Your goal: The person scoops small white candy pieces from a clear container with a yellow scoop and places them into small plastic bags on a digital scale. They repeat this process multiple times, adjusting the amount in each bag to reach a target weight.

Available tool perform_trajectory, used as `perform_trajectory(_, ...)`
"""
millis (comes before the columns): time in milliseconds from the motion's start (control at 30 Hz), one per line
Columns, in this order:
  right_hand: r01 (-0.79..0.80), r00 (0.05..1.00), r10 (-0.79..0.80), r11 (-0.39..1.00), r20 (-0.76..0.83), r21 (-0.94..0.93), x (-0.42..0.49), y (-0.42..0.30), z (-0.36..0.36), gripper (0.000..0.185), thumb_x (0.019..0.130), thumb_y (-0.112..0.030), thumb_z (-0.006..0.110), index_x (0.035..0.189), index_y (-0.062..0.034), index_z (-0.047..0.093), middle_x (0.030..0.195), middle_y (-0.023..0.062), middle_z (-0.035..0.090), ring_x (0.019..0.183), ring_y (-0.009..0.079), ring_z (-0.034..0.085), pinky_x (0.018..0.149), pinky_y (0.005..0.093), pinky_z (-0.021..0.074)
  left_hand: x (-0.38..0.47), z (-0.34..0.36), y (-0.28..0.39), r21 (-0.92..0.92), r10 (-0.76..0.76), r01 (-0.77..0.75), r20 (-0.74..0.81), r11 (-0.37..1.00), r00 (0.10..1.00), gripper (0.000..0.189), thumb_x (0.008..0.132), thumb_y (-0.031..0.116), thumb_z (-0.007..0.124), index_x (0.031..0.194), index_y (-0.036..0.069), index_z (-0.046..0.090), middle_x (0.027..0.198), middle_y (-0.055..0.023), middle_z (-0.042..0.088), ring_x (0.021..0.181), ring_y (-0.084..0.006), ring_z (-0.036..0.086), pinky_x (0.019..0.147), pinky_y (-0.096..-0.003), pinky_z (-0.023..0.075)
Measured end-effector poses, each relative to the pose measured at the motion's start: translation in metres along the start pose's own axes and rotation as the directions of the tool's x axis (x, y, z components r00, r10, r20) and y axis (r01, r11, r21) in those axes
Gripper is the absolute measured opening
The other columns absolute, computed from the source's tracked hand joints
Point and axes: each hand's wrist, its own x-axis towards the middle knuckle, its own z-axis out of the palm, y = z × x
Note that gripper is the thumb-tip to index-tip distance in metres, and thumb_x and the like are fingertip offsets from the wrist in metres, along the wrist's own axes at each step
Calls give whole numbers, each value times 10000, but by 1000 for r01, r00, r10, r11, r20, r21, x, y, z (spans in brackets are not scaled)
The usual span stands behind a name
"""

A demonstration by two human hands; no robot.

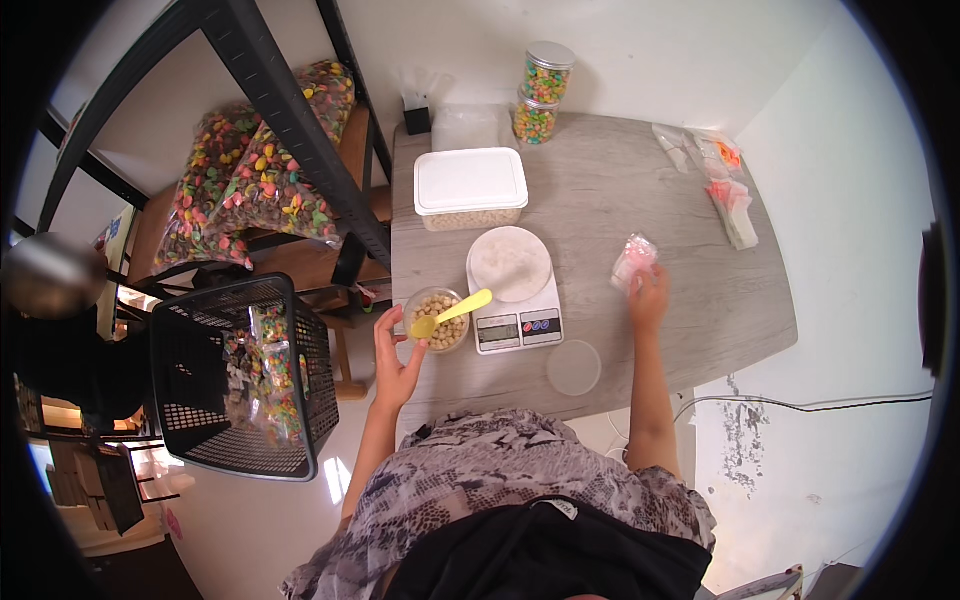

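My left hand [397, 367] is at the left side of a round clear tub [436, 346] of small beige balls, thumb and fingers apart. The thumb tip appears to touch the tub's rim. A yellow plastic spoon [471, 303] lies across the tub, its handle reaching towards a white digital kitchen scale [517, 330]. On the scale's round platform lies a pale patch; whether it is residue or wear I cannot tell. My right hand [648, 296] has its fingertips on the near edge of a small stack of clear plastic bags with pink print [636, 255].
A translucent round lid [574, 367] lies near the table's front edge. Behind the scale stands a white-lidded box [471, 180]. Two stacked candy jars [537, 120] are at the wall. More bags [731, 210] lie right. A black basket [322, 375] and a shelf [300, 112] flank the left.
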Motion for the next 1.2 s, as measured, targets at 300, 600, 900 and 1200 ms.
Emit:
perform_trajectory(300, 139, 990, -138, 980, 14, -140, 21, -1, -12, 104, 738, -91, 631, 838, -82, 658, 847, 52, 611, 809, 241, 580, 715, 361, 427, -1, -7, 2, -66, -41, 41, -11, 997, 999, 512, 807, 54, 609, 1268, 37, 385, 1320, -131, 381, 1162, -233, 429, 873, -343, 418)
perform_trajectory(600, -124, 967, 86, 981, 239, 151, 14, -8, 5, 257, 810, -108, 558, 1052, -20, 556, 1010, 175, 600, 922, 350, 575, 781, 430, 445, -3, -16, -3, -7, -11, 11, -44, 1000, 999, 489, 795, 41, 611, 1234, 34, 395, 1306, -137, 405, 1148, -245, 442, 858, -345, 417)
perform_trajectory(900, -396, 913, 315, 838, 260, 374, 15, 48, 30, 230, 881, -154, 544, 1009, 34, 511, 850, 156, 625, 778, 262, 618, 697, 335, 479, 0, -16, -6, -28, -5, 3, -48, 1000, 999, 479, 791, 36, 606, 1228, 42, 412, 1291, -135, 425, 1133, -236, 454, 842, -337, 420)
perform_trajectory(1200, -258, 920, -72, 629, 386, 733, 40, -162, -78, 172, 791, -94, 682, 918, -27, 587, 789, 47, 628, 711, 115, 576, 683, 255, 457, 12, -10, 28, -197, 76, -82, -38, 977, 996, 534, 755, 28, 640, 1242, 31, 423, 1243, -106, 462, 1057, -189, 476, 833, -301, 397)
